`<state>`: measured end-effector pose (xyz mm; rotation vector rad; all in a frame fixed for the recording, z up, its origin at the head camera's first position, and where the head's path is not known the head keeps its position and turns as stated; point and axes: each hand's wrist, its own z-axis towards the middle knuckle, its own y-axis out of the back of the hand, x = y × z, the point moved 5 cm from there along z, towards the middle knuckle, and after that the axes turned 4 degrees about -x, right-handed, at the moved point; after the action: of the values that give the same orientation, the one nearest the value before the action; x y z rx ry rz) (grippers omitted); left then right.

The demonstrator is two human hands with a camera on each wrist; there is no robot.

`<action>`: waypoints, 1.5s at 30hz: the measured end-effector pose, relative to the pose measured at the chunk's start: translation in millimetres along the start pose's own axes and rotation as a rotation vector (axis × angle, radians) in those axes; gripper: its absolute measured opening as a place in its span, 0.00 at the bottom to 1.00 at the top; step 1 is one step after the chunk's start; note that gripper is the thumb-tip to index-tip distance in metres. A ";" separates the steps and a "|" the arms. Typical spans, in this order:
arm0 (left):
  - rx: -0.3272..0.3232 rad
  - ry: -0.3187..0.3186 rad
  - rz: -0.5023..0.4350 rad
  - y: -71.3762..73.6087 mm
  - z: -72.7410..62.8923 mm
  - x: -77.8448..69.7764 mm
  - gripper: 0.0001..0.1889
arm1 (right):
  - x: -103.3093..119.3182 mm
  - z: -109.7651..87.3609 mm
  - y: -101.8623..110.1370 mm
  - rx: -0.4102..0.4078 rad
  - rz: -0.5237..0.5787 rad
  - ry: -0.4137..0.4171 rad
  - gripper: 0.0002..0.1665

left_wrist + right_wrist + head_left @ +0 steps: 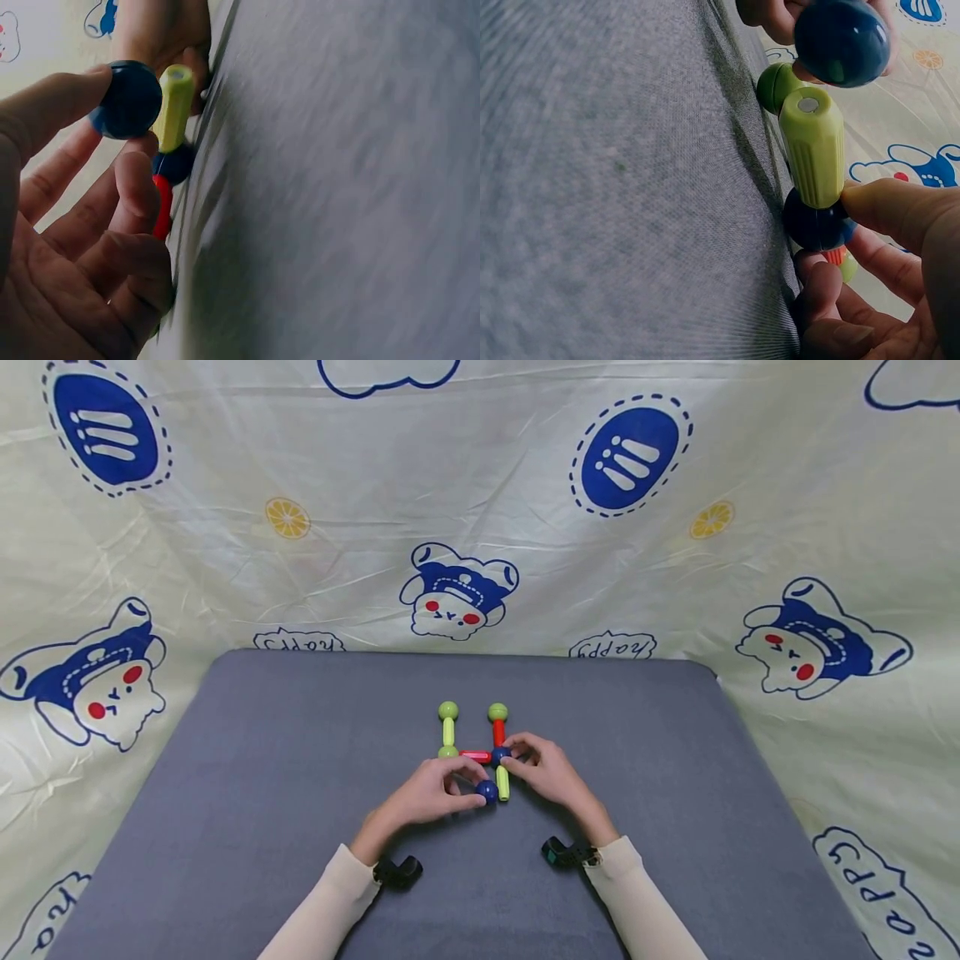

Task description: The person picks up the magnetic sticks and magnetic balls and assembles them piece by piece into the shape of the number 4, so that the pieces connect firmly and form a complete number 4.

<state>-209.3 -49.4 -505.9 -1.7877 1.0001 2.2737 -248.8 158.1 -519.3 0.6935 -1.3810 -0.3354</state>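
A flat frame of magnetic rods and balls lies on the table. My right hand (546,771) pinches its dark blue ball (817,221), which joins a red rod (476,757), another red rod (498,732) and a yellow-green rod (814,150). That yellow-green rod points toward me, its metal-tipped end bare. Between thumb and fingers, my left hand (437,791) holds a loose dark blue ball (127,101) close beside that end, apart from it. Green balls (447,711) cap the far ends, and one more green ball (447,752) sits at the left corner by a second yellow-green rod (448,732).
A grey cloth-covered table (285,735) spreads around the frame. Behind it hangs a pale printed sheet (480,468) with cartoon figures. Black cameras are strapped on both wrists, the left camera (400,872) and the right camera (561,852), below cream sleeves.
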 end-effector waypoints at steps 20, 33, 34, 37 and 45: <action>0.087 -0.033 0.135 -27.5 6.4 -7.4 0.13 | 1.5 0.4 -0.4 0.003 0.009 0.008 0.16; 0.077 0.039 0.184 -37.8 7.2 -8.9 0.13 | -3.3 -1.9 -1.8 -0.015 0.014 -0.015 0.17; 0.073 0.036 0.187 -38.6 7.2 -9.0 0.13 | -3.6 -2.3 -1.8 -0.016 0.013 -0.012 0.17; 0.063 0.024 0.193 -40.1 7.3 -10.4 0.13 | -4.1 -3.3 -0.8 -0.022 0.013 -0.012 0.17; 0.057 0.032 0.185 -39.9 6.0 -9.5 0.13 | -3.0 -3.3 -0.2 -0.008 0.010 -0.011 0.17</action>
<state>-193.7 -11.9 -514.2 -1.7822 1.2721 2.2986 -246.2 160.6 -521.8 0.6788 -1.3928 -0.3372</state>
